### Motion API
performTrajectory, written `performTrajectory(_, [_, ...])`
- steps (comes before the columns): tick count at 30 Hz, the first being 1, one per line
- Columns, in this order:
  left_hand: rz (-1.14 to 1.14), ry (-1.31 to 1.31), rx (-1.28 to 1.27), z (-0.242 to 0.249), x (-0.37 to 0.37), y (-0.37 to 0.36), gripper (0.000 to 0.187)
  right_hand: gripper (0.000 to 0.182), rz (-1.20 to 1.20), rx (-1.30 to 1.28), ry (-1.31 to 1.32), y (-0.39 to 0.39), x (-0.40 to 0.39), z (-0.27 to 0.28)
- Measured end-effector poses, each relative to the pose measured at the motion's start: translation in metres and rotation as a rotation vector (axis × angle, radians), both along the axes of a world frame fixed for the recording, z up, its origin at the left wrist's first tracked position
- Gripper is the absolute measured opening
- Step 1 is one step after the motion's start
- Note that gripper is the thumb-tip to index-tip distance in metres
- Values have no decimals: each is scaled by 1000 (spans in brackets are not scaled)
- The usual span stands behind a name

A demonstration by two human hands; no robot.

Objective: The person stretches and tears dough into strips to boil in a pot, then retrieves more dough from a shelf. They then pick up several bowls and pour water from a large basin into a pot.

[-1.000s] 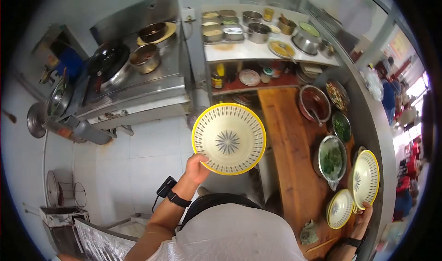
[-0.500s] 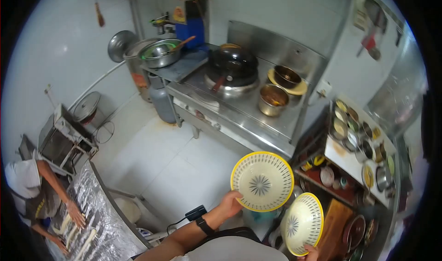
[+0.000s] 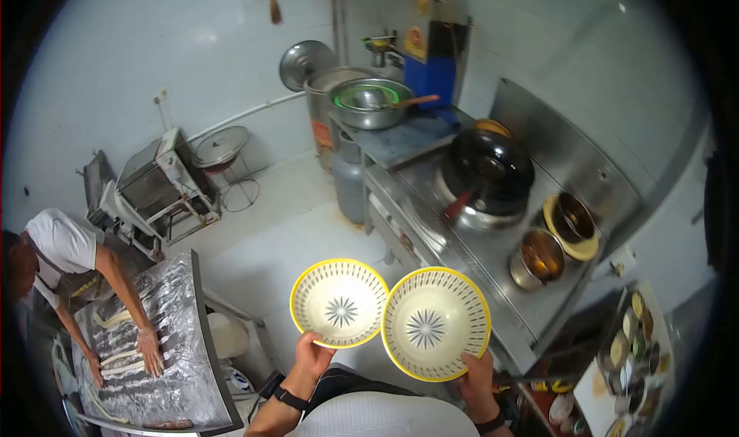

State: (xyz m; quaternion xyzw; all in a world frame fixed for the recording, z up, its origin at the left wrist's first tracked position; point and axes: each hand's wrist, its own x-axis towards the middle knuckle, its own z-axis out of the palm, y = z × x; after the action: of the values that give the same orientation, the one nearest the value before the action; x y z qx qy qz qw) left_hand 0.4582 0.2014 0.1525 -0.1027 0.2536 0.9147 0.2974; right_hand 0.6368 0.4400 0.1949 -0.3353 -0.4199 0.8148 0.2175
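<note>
My left hand (image 3: 313,354) grips the near edge of a cream bowl (image 3: 339,301) with a yellow rim and a dark starburst at its centre. A matching bowl (image 3: 431,360) is in my right hand (image 3: 478,375), thumb over the rim at its lower right. Both bowls face up, have nothing in them, and their rims meet or overlap side by side in front of my body. Most of the fingers on each hand are hidden beneath the bowls.
A co-worker (image 3: 69,252) handles dough strips (image 3: 123,362) on a film-covered table (image 3: 185,391) at left. The steel stove (image 3: 469,283) at right carries a black wok (image 3: 493,164) and a pot (image 3: 536,257). Seasoning containers (image 3: 635,344) stand on the lower-right shelf.
My view has turned left. The right-hand bowl has come up and inward beside the left-hand one, and both are now more level. The co-worker's hands have shifted over the dough.
</note>
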Motion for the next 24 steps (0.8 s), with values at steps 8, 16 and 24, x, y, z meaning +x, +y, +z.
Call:
performTrajectory(8, [242,-79,63,-45,-98,-37,54,22,112,-8,59,34,-210,-14])
performTrajectory(16, [301,-86,42,-18,-268,-60,51,21,-211,-112,-2,110,-438,-70])
performTrajectory(24, [427,-29,-53,-19,-394,-64,53,19,-376,-6,-12,176,-527,-111])
